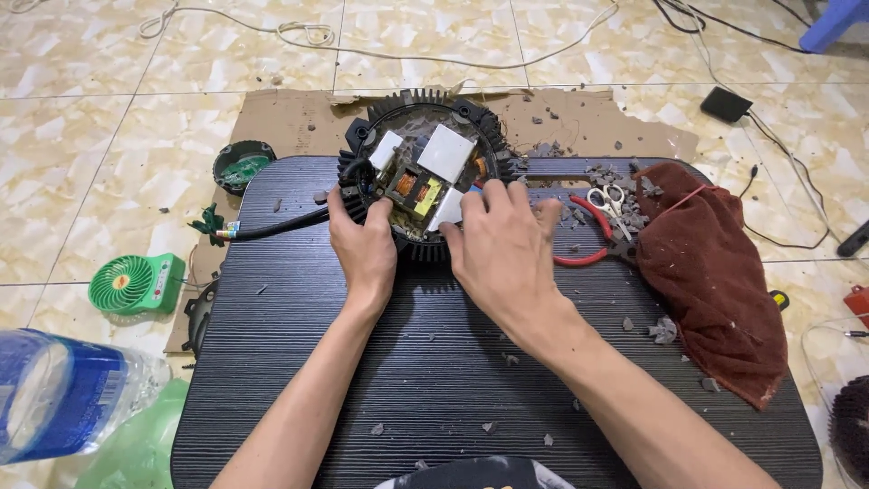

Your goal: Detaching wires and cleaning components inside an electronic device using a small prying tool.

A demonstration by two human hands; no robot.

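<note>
Both hands clasp the round finned housing (421,172) at the far edge of the black table (489,380) — left hand (364,246) curled on its near-left rim, right hand (503,246) spread over its near-right side. A slipped grip could likely pull its black cable (281,225) (wires exposed). One housing, one pair of red-handled pliers (588,237), one brown rag (720,272), many grey fragments.
</note>
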